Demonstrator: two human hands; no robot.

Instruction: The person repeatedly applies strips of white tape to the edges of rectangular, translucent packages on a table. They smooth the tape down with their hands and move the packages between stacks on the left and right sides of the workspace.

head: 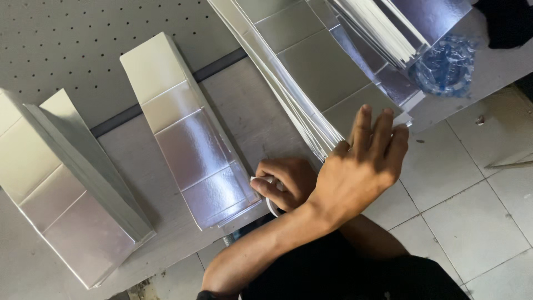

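left hand (363, 166) open, fingers spread on edge of silver card stack (311, 72) overhanging table (239, 94) | right hand (283, 180) curled beside folded silver carton (194, 144), seemingly pinching a small white item, mostly hidden | stack top cut off

I see a grey worktable (244, 103), its far part a perforated panel (66, 39). Directly on it lie 3 lots of silver creased card: 1 folded blank (189, 139) mid-table, a stack (61, 189) left of that blank, and a fanned pile (311, 66) right of it.
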